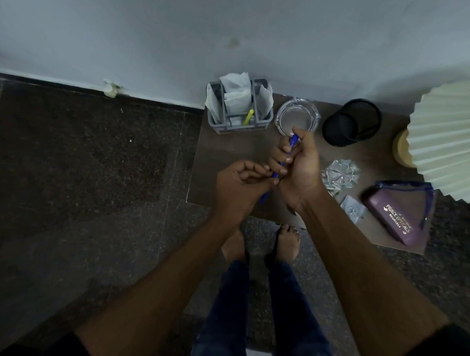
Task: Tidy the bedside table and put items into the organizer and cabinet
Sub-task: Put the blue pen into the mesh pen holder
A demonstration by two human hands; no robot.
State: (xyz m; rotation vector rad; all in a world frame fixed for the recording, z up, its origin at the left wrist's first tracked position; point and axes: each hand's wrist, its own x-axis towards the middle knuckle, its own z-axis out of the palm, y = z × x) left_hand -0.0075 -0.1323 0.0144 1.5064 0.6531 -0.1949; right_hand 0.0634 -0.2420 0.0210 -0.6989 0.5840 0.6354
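Observation:
Both hands meet over the brown bedside table, holding one blue pen. My right hand is wrapped round its upper part, the tip pointing toward the wall. My left hand pinches the lower part, whose end sticks out below the palm. The grey organizer stands at the table's back left with white papers and a yellow pen in it. A black mesh cup stands at the back, right of a glass ashtray.
A crumpled clear wrapper, a small grey packet and a purple spectacle case in a blue-edged pouch lie on the table's right half. A pleated cream lampshade overhangs the right end. My feet stand at the front edge.

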